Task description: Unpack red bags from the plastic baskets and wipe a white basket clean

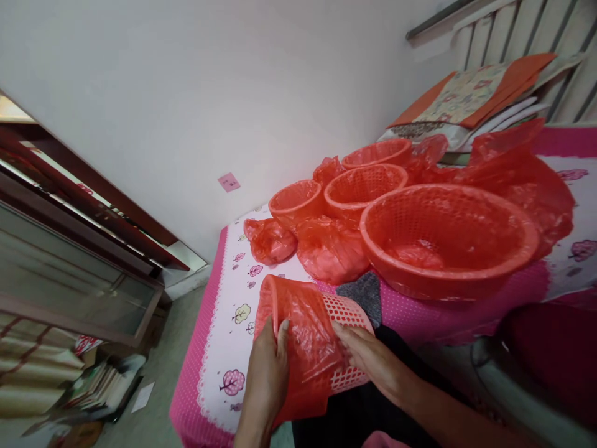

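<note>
A small red mesh basket (342, 311) lies on its side near the bed's front edge, with a red plastic bag (310, 348) wrapped over it. My left hand (268, 370) grips the bag-covered rim at the left. My right hand (370, 358) presses the bag against the basket's mesh wall on the right. Both hands hold the same basket.
Several more red baskets stand on the bed behind, the largest (448, 239) nearest, others (364, 186) (296, 202) farther back. Tied red bags (270, 239) (331, 249) lie between them. A pink bedsheet (224, 348) covers the bed. Folded bedding (466, 99) sits at the back right; a wooden cabinet (69, 274) stands left.
</note>
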